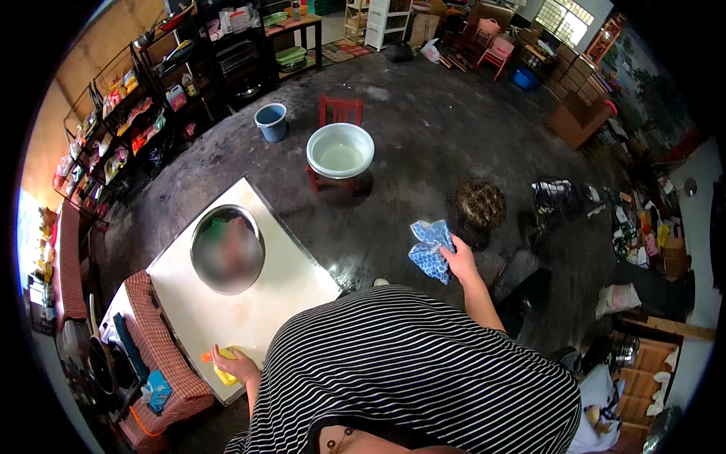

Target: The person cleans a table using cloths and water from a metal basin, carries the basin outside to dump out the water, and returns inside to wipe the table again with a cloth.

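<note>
My left hand [244, 368] grips a yellow plastic bottle [225, 374] with an orange cap, low over the near corner of a white-topped table [283, 289]. From my right hand [462, 262] hangs a crumpled blue cloth [431, 249] with a white honeycomb pattern, out over the dark floor. Farther along the tabletop lies a round steel basin [198, 224]; its middle is blurred, so its contents cannot be told. Beyond the table, a pale wide basin [340, 171] of cloudy water rests on a small red chair [341, 108].
A blue bucket [272, 127] stands on the concrete floor near shelves [122, 113] of packaged goods. A red-checked cloth [164, 340] covers a surface left of the table. Right of my hand sits a round brown woven-looking object [482, 204]. Clutter and boxes [578, 119] line the right side.
</note>
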The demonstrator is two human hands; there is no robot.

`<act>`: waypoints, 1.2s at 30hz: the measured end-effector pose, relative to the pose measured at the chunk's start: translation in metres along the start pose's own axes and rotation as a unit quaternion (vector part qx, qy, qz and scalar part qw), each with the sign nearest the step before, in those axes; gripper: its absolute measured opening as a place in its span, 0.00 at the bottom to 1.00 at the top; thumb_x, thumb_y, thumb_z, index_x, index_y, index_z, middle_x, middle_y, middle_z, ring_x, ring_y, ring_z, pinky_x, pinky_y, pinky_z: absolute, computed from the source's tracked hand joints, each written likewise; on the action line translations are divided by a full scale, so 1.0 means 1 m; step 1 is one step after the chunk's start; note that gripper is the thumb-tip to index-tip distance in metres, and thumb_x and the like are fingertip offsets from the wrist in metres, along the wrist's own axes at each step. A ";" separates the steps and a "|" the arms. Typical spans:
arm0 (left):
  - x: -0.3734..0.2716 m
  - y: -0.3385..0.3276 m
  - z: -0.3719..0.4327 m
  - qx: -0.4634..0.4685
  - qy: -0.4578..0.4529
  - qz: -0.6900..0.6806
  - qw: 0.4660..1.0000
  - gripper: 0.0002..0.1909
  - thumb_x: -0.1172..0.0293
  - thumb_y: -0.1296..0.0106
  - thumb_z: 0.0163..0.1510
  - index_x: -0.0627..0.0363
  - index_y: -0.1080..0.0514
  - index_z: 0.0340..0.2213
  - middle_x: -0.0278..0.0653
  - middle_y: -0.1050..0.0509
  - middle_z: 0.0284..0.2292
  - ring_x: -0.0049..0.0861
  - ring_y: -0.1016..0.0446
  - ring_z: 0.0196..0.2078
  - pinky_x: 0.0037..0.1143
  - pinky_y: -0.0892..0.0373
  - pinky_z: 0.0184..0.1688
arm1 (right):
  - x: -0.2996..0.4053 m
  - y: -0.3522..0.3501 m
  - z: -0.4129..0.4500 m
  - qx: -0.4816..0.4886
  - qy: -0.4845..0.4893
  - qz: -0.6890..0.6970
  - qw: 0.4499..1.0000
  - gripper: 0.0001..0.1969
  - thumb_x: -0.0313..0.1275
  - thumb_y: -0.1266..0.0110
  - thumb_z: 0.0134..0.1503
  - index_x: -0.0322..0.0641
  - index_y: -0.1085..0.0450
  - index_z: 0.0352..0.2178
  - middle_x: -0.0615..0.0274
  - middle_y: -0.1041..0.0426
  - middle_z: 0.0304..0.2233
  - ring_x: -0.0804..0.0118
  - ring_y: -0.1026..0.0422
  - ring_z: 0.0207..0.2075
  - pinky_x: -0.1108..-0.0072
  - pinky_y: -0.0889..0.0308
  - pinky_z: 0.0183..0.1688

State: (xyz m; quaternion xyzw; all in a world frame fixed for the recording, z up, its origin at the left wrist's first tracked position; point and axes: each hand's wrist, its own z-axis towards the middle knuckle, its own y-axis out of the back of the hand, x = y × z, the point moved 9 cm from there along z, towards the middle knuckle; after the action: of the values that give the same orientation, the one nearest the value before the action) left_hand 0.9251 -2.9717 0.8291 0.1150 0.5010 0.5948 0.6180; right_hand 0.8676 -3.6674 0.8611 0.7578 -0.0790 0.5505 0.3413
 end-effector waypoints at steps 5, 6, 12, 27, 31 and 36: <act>-0.135 -0.064 -0.008 0.081 -0.008 -0.082 0.993 0.26 0.80 0.52 0.47 0.66 0.41 0.50 0.50 0.37 0.49 0.44 0.42 0.54 0.35 0.46 0.58 | -0.016 0.059 0.075 -0.011 0.014 -0.022 1.000 0.25 0.19 0.47 0.50 0.31 0.39 0.51 0.58 0.29 0.45 0.70 0.31 0.45 0.79 0.38 0.49; -0.155 -0.079 -0.015 0.083 -0.025 -0.113 0.990 0.26 0.80 0.52 0.47 0.67 0.41 0.50 0.50 0.37 0.49 0.44 0.42 0.54 0.35 0.46 0.58 | -0.012 0.068 0.090 -0.008 0.016 -0.018 1.000 0.25 0.19 0.47 0.50 0.31 0.39 0.51 0.58 0.30 0.46 0.70 0.31 0.45 0.79 0.38 0.49; -0.219 -0.145 -0.049 0.211 0.031 -0.202 0.956 0.25 0.77 0.50 0.48 0.65 0.40 0.49 0.46 0.34 0.46 0.38 0.37 0.50 0.33 0.43 0.55 | -0.002 0.097 0.154 0.018 0.023 -0.043 0.999 0.25 0.23 0.45 0.49 0.34 0.38 0.51 0.54 0.29 0.45 0.65 0.30 0.45 0.76 0.37 0.48; -0.458 -0.216 -0.061 0.438 0.385 -0.707 0.399 0.16 0.73 0.60 0.58 0.53 0.40 0.49 0.41 0.29 0.43 0.32 0.27 0.42 0.33 0.28 0.43 | 0.208 -0.161 0.104 0.510 0.281 0.048 0.811 0.29 0.28 0.44 0.51 0.35 0.43 0.55 0.52 0.45 0.58 0.62 0.44 0.59 0.75 0.47 0.58; -0.385 -0.245 -0.018 0.314 0.406 -0.732 0.448 0.12 0.70 0.60 0.57 0.59 0.34 0.42 0.42 0.26 0.36 0.33 0.25 0.37 0.36 0.28 0.41 | 0.209 -0.181 0.140 0.513 0.190 0.108 0.830 0.25 0.24 0.48 0.54 0.38 0.42 0.54 0.59 0.44 0.58 0.66 0.42 0.58 0.76 0.45 0.57; -0.193 -0.314 0.016 0.095 0.513 -0.711 0.472 0.13 0.69 0.65 0.59 0.63 0.35 0.41 0.45 0.28 0.38 0.37 0.27 0.40 0.36 0.30 0.45 | 0.185 -0.199 0.208 0.473 0.064 0.092 0.874 0.15 0.25 0.54 0.59 0.31 0.36 0.48 0.58 0.28 0.43 0.72 0.30 0.43 0.82 0.35 0.46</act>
State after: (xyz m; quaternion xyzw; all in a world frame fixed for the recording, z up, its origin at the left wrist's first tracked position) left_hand 1.1727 -3.2124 0.6978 -0.5484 0.6914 -0.1472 0.4467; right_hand 1.1989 -3.5951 0.9057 0.7814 0.1433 0.5980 -0.1057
